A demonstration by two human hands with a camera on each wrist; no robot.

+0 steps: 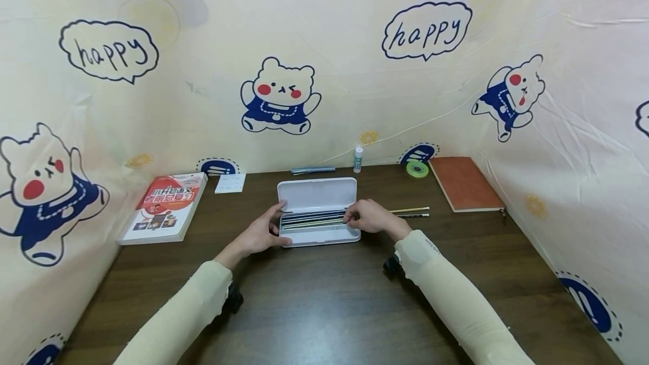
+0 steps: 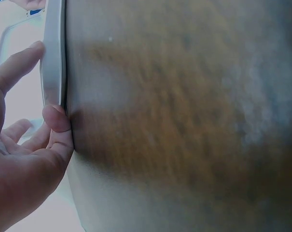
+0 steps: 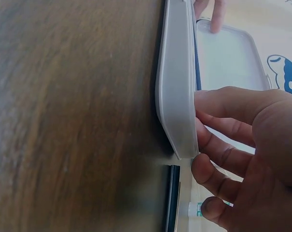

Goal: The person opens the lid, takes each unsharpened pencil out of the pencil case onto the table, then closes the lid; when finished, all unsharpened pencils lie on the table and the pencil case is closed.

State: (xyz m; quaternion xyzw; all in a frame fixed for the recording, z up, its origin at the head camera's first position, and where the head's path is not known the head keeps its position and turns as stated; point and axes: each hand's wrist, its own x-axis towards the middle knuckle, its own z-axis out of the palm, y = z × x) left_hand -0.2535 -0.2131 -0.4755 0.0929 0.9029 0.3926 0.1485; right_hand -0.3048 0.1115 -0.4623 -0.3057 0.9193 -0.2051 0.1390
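A white pencil case (image 1: pixel 318 235) lies on the table with its lid (image 1: pixel 318 194) raised at the back. Several dark and yellowish pencils (image 1: pixel 311 218) lie side by side in its base. My left hand (image 1: pixel 261 231) grips the case's left end, thumb at the front corner and fingers at the side and hinge. Over the right end, my right hand (image 1: pixel 372 217) has its thumb and fingers curled together at the pencils' ends, pinching there. The case wall hides those fingertips in the right wrist view. Two more pencils (image 1: pixel 413 212) lie on the table just right of the case.
Behind the case are a blue pen (image 1: pixel 313 170) and a glue stick (image 1: pixel 358 159). A green tape roll (image 1: pixel 417 169) and a brown notebook (image 1: pixel 466 183) lie at the right. At the left are a thick book (image 1: pixel 164 207) and a white paper slip (image 1: pixel 230 183).
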